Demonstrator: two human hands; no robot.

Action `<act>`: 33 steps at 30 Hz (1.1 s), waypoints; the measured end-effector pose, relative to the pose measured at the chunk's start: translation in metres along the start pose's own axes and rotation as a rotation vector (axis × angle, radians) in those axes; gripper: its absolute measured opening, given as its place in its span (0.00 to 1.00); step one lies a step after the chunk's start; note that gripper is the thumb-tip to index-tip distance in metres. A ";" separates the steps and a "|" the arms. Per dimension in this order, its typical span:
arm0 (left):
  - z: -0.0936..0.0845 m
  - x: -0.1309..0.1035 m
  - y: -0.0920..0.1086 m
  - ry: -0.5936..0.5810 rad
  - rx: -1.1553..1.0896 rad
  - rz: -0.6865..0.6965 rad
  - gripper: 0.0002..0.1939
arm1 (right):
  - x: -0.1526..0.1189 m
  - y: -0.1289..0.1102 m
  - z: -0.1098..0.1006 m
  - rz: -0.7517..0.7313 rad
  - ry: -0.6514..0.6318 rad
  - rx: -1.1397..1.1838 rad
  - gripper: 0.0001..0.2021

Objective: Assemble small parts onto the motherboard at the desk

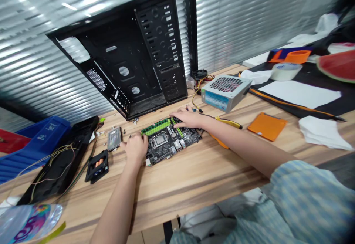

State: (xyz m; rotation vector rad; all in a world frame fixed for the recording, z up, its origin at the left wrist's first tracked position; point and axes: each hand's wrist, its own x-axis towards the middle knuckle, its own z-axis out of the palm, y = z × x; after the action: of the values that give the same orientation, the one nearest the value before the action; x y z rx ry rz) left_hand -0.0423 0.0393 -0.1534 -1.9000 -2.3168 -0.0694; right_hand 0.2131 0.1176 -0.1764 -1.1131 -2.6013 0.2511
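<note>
A dark motherboard [163, 148] lies on the wooden table, with a silver processor square and a green memory stick [156, 126] along its far edge. At the board's left edge is my left hand [135, 148], its fingers bent against the far left corner by the stick's end. My right hand [186, 116] rests over the far right part of the board, fingers spread, beside a bright green slot. Some fingertips of both hands are hard to make out.
An empty black computer case [122, 63] stands behind the board. To the right are a power supply [226, 90], yellow-handled pliers [227, 122] and an orange plate [267, 126]. A drive [114, 139], a black bracket [97, 166], a blue bin [41, 140] and a plastic bottle [30, 222] lie left.
</note>
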 end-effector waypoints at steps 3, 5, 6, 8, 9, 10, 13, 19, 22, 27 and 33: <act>0.001 0.000 -0.001 0.001 0.000 0.001 0.21 | 0.000 0.000 0.000 -0.004 0.004 0.012 0.25; 0.001 0.000 -0.001 0.002 0.000 0.000 0.21 | -0.001 -0.001 0.000 -0.006 0.000 0.017 0.25; 0.001 0.000 -0.001 0.003 -0.001 0.001 0.21 | -0.001 -0.001 0.000 -0.004 -0.006 0.018 0.25; 0.000 0.000 -0.001 0.004 -0.002 0.001 0.21 | -0.001 0.000 0.000 -0.005 -0.019 0.019 0.25; 0.000 0.000 0.000 0.004 -0.002 0.002 0.21 | -0.001 0.000 0.000 -0.008 -0.023 0.021 0.25; 0.000 0.000 0.000 0.004 -0.002 0.001 0.21 | -0.001 0.000 0.000 -0.010 -0.024 0.024 0.25; 0.000 0.000 0.000 0.003 -0.003 0.000 0.20 | 0.000 0.001 0.001 -0.011 -0.011 0.034 0.26; -0.001 0.000 0.001 0.008 0.004 0.001 0.20 | 0.000 0.001 0.001 -0.005 0.002 0.053 0.26; -0.001 -0.001 0.001 0.007 0.011 -0.001 0.20 | 0.000 0.000 -0.001 -0.003 -0.001 0.058 0.26; 0.001 0.000 0.000 0.006 0.015 -0.001 0.20 | -0.001 -0.002 -0.003 0.001 -0.006 0.063 0.26; 0.001 0.001 0.000 -0.006 0.016 -0.008 0.20 | -0.001 -0.002 -0.003 -0.005 0.002 0.058 0.26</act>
State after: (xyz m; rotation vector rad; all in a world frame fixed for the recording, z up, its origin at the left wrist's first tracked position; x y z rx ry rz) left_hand -0.0423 0.0400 -0.1540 -1.8867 -2.3213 -0.0467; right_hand 0.2133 0.1155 -0.1729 -1.0869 -2.5776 0.3224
